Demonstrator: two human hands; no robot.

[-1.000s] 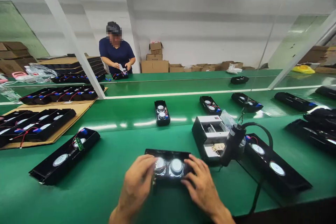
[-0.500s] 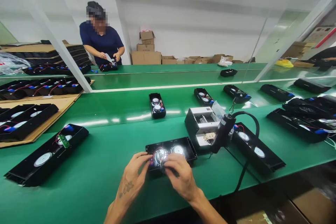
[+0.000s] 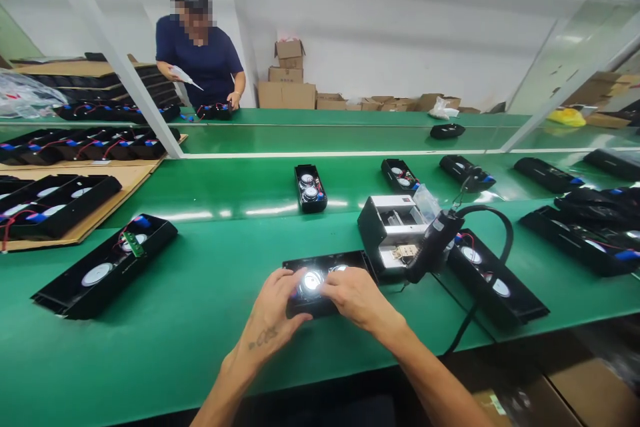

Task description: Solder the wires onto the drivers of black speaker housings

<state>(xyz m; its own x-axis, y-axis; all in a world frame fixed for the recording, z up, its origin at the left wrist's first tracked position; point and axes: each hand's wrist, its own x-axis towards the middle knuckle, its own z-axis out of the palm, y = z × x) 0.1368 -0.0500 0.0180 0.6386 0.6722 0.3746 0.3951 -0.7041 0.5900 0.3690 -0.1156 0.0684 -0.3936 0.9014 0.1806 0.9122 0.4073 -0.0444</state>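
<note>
A black speaker housing (image 3: 320,307) lies in front of me on the green worktop, two round speakers facing up in it. The left speaker (image 3: 312,281) is brightly lit; the other is partly covered by my right hand. My left hand (image 3: 275,310) grips the housing's left end, thumb along the near wall and fingers over the top. My right hand (image 3: 357,297) is closed, its fingertips together at the right edge of the lit speaker. Whatever those fingertips hold, if anything, is hidden.
A grey-and-black dispenser box (image 3: 393,233) and a hanging black electric screwdriver (image 3: 434,247) stand right of the housing. More housings lie around, one with a green circuit board (image 3: 133,244) at left. Across the bench, a person (image 3: 200,60) holds a white pointed bottle (image 3: 185,76).
My left thumb has moved down to the housing's near wall. The right hand has turned flatter, now covering part of the right speaker. The co-worker has lifted the white bottle away from their piece.
</note>
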